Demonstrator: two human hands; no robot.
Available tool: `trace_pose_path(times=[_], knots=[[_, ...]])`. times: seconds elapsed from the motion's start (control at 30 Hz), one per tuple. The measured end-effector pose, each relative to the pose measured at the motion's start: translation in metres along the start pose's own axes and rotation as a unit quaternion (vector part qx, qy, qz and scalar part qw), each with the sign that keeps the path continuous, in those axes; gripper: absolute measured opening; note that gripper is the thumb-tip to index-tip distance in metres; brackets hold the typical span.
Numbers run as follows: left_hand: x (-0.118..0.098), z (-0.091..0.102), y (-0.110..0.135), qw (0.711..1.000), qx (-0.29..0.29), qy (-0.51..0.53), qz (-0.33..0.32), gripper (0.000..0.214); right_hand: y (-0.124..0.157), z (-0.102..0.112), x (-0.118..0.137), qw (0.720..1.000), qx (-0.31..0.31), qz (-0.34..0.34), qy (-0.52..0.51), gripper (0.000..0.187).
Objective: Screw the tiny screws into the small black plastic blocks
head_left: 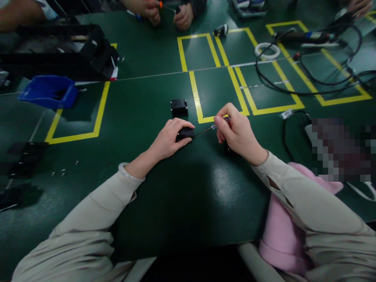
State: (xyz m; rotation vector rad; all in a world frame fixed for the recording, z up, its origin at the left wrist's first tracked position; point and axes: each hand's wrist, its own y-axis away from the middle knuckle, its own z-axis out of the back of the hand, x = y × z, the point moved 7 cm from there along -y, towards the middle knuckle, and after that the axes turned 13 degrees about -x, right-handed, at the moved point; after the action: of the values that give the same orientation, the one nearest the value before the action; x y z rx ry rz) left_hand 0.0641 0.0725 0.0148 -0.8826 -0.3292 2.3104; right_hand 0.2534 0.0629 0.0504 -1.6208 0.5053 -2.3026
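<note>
The left hand (170, 137) is part-curled, its fingers and thumb pinching a small black box (187, 133) against the green tabletop (164, 192). The right hand (236, 131) is closed around a screwdriver (213, 126), whose shaft slants down to the box's right end; whether the tip sits in a screw is too small to tell. A second black box (179, 107) lies just beyond the left hand. Loose screws (63, 171) and a blue bin (47, 92) lie to the left; yellow tape outlines (196, 94), a white tape roll (268, 57) and a looped black cable (293, 93) spread ahead and right. A co-worker's hands (183, 16) work at the far side. Green surface runs between the forearms to the near edge; pink fabric (282, 250) crowds the right forearm.
</note>
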Motion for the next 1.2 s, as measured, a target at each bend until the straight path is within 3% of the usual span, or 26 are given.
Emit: trace_pose_path(times=[0.33, 0.63, 0.83, 0.97, 1.2], knots=[[0.0, 0.0, 0.0, 1.0, 0.003, -0.003, 0.004, 0.029, -0.003, 0.006, 0.004, 0.997, -0.025, 0.016, 0.068, 0.024], [0.001, 0.0, 0.001, 1.0, 0.0, -0.003, 0.004, 0.029, -0.002, 0.0, 0.007, 1.0, 0.014, 0.009, 0.016, 0.012], [0.002, 0.001, 0.0, 1.0, 0.002, -0.003, 0.009, 0.029, -0.002, 0.0, 0.014, 0.998, 0.006, 0.051, 0.047, 0.017], [0.001, 0.001, 0.0, 1.0, 0.004, -0.002, 0.011, 0.029, -0.002, 0.0, 0.016, 0.997, 0.003, 0.058, 0.042, 0.01], [0.002, 0.001, 0.001, 1.0, 0.005, -0.001, 0.016, 0.029, -0.003, 0.001, 0.014, 0.996, 0.004, 0.052, 0.065, 0.015]])
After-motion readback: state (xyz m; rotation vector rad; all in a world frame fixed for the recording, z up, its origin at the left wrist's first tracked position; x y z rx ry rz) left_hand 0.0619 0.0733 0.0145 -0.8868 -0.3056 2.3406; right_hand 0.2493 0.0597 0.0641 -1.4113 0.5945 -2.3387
